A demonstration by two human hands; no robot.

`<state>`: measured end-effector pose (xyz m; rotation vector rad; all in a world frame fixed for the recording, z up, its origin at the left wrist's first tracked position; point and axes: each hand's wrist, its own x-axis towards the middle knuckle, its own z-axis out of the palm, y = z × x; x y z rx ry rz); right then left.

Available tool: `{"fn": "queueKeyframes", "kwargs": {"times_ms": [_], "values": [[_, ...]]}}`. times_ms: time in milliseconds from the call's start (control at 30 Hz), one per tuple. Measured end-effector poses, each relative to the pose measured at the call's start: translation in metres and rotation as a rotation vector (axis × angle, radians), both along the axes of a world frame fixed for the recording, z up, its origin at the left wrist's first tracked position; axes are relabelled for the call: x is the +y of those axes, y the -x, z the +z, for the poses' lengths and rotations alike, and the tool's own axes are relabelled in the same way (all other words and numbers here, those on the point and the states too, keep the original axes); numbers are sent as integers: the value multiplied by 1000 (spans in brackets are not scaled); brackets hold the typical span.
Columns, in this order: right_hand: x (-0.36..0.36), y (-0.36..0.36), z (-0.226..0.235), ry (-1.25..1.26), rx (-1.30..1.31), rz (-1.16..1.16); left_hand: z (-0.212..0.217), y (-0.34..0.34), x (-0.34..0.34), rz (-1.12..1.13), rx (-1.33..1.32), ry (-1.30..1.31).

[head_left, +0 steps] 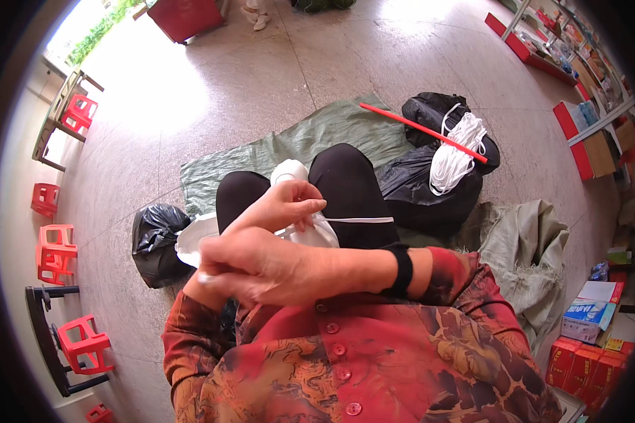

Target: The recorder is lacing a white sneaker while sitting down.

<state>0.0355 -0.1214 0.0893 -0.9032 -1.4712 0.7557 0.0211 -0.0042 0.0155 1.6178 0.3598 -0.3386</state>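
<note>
I sit with my knees in black trousers [346, 183] over a green woven sheet [310, 137]. My left hand [286, 204] is raised above my lap and pinches a white flat cord [360, 220] that runs tight to the right across my thigh. My right hand [250, 266], with a black band on its wrist, crosses in front of my left forearm with its fingers curled; a bit of white cord shows at its fingertips. A white bundle [194, 240] lies in my lap, partly hidden by both hands.
A hank of white cord [455, 155] and a red stick [423, 132] lie on black bags [430, 187] to my right. Another black bag [155, 240] sits to my left. Red stools [56, 250] line the left wall. Coloured boxes [585, 352] and a sack [525, 247] are at right.
</note>
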Motion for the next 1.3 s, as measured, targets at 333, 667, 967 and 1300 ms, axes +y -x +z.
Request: {"fn": "queueKeyframes", "kwargs": {"times_ms": [333,667,967,1300], "values": [[-45,-208,-4,192,510,-680,17,126,16,640,-412,659],[-93,-151,-77,528,-70,-559,-33,161,43,736,-65,-1684],[-39,-91,-97,554,-366,-336,-10,85,-46,133,-586,-1069],[-49,-92,-80,202,-944,-332,-16,91,-34,71,-647,-1112]]}}
